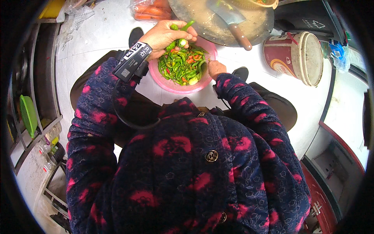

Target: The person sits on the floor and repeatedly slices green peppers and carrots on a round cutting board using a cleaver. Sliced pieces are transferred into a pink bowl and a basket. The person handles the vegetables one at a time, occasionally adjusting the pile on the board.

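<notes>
My left hand, with a black labelled device strapped at its wrist, is closed on several green chili peppers. One of them shows a pale end below the fingers. Under this hand is a pink plastic basket filled with green peppers and a few red and orange ones. My right hand is a loose fist at the basket's right rim, its fingertips partly hidden. Beside those fingers, inside the basket, lies a dark curved thing that I cannot identify.
Beyond the basket is a round chopping board bearing a cleaver. Carrots in a plastic bag lie to its left. A lidded bucket is at the right. A metal rack with a green basket stands left.
</notes>
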Demonstrator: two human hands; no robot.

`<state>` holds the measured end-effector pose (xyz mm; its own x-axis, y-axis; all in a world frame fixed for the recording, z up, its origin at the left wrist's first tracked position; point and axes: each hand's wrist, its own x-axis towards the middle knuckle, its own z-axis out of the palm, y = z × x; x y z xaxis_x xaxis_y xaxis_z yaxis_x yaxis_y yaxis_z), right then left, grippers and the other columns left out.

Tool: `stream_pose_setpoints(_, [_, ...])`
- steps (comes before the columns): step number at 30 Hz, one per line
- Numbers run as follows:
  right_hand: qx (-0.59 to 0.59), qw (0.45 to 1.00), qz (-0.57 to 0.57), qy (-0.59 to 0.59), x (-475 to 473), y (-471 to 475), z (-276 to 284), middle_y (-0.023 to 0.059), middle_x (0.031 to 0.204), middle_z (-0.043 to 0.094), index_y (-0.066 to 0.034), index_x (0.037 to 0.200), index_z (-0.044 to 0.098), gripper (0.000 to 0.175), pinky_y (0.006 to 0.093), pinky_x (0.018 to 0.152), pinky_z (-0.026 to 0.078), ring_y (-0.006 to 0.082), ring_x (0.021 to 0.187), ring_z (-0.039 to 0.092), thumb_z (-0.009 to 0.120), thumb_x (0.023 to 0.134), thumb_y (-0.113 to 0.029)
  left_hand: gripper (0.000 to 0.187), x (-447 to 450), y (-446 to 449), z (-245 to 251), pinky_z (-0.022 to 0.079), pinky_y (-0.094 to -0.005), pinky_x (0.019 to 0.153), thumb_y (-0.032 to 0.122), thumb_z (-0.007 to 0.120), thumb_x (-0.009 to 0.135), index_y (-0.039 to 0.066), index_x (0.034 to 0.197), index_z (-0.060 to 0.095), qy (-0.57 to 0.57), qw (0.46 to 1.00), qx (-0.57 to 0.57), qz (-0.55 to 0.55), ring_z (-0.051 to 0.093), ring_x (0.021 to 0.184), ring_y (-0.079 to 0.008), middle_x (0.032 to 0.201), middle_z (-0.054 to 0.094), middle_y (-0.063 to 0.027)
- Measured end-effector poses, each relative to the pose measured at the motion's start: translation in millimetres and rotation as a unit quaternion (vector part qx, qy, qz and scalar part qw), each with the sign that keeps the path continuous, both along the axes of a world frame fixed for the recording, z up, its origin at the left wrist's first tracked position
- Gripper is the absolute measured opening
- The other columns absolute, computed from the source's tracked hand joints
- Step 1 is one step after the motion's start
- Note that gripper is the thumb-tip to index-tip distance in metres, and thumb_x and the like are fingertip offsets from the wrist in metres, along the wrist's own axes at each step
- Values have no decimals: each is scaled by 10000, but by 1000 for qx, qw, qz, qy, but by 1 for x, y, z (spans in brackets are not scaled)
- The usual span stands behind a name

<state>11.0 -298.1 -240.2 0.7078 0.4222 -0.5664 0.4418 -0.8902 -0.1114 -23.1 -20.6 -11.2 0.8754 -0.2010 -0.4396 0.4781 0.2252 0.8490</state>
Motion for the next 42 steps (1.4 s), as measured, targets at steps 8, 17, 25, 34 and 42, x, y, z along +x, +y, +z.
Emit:
stream_pose_setpoints(8, [15,992,115,-43,-7,23,-11,154,950,747,-57,1020,725,269,452,777,585,334,897,733,489,938,-157,183,1,1,0,451,-160,602,82,653,953,6,1120,656,4,1000,-14,13,578,726,-33,994,688,-44])
stream_pose_setpoints(17, [58,990,129,-10,7,34,-48,209,953,723,-62,1208,562,290,499,773,561,395,904,708,449,988,-214,193,4,12,-10,460,-170,648,108,633,973,-10,1124,646,-3,1000,9,14,581,739,-44,1001,681,-40])
stream_pose_setpoints(25, [123,989,-3,77,11,46,-52,217,975,704,-57,1100,627,310,489,814,526,402,945,680,739,840,-185,189,4,11,-11,465,-187,651,108,629,974,-12,1118,653,-5,1000,-7,10,578,738,-47,985,675,-40])
stream_pose_setpoints(34, [209,971,46,110,-1,53,-3,212,882,692,-57,980,653,224,510,791,514,398,879,679,708,884,-251,171,1,6,-12,488,-190,678,124,653,966,13,1094,671,26,1000,15,9,590,757,-40,964,675,-12])
stream_pose_setpoints(42, [427,866,-43,257,25,62,138,19,601,571,-46,782,585,256,285,460,418,84,511,539,726,930,-200,270,-5,9,-30,499,-230,684,193,758,887,29,1099,726,-14,968,221,-119,627,778,-71,896,711,-34])
